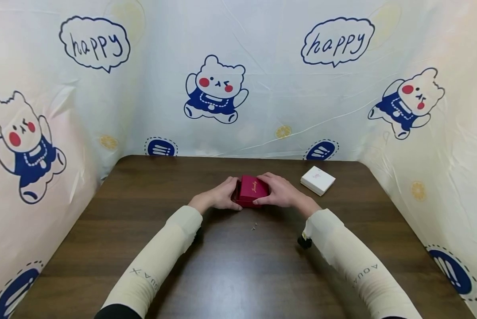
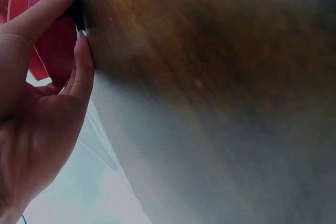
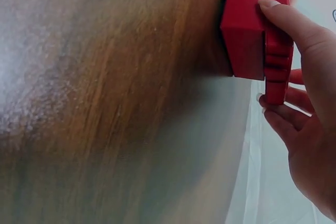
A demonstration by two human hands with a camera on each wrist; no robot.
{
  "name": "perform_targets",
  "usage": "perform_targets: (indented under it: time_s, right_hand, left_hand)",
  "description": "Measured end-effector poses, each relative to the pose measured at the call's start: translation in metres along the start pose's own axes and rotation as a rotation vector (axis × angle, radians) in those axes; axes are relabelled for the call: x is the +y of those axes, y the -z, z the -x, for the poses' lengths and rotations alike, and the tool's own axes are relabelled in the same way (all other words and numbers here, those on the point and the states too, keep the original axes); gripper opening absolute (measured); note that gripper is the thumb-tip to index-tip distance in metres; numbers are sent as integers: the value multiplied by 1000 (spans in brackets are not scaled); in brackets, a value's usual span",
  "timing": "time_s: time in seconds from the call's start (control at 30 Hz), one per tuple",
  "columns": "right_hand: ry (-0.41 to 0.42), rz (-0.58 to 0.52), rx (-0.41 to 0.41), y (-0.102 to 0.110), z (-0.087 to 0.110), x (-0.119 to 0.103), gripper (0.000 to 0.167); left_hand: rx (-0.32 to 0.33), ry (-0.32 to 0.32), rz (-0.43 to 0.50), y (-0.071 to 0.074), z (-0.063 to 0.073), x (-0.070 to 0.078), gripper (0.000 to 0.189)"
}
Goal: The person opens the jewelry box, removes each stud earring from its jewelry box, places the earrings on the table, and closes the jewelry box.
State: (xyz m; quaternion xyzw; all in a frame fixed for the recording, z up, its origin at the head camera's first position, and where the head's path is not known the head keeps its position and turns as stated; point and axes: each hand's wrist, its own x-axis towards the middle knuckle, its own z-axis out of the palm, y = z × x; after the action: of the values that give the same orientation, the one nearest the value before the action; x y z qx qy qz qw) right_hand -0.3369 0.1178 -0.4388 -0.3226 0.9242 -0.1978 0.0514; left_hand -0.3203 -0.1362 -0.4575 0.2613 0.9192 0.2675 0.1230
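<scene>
Both hands are at a red jewelry box (image 1: 254,187) with gold lettering on its lid, near the far middle of the table. My left hand (image 1: 221,195) holds its left side, the thumb along the near wall of the base (image 2: 62,51) and fingers behind. At the other side my right hand (image 1: 281,190) grips the lid (image 3: 277,85), thumb in front and fingers at the back. The lid sits shifted over the base in the right wrist view, jutting past its end. Inside the box is hidden. A few tiny shiny pieces (image 1: 254,227) lie on the table in front.
A flat white box (image 1: 318,180) with faint pink print lies to the right of my right hand. The dark brown wooden table (image 1: 150,186) ends at a printed white cloth (image 1: 262,88) at the back and sides.
</scene>
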Motion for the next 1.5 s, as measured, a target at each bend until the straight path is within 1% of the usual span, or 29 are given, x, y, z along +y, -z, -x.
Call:
perform_targets:
  time_s: [0.23, 0.37, 0.6, 0.83, 1.07, 1.37, 1.5]
  right_hand:
    - [0, 1, -13, -1, 2, 1, 88]
    - [-2, 13, -19, 0, 5, 1, 88]
    - [-25, 51, -36, 3, 12, 6, 87]
    - [-41, 53, -50, 7, 19, 9, 89]
    - [-29, 78, -43, 13, 27, 14, 88]
    - [-70, 68, -46, 19, 32, 24, 88]
    - [-69, 87, -41, 21, 33, 28, 88]
  left_hand:
    - [11, -12, 24, -2, 3, -1, 90]
    - [-2, -13, 26, -2, 4, -1, 88]
    - [-30, 10, 20, -1, 6, 2, 82]
    - [-36, 12, 45, -2, 6, 1, 77]
    - [-44, 19, 63, 0, 6, 3, 78]
    - [-61, 28, 68, 0, 6, 4, 80]
    - [-58, 24, 76, 0, 5, 4, 78]
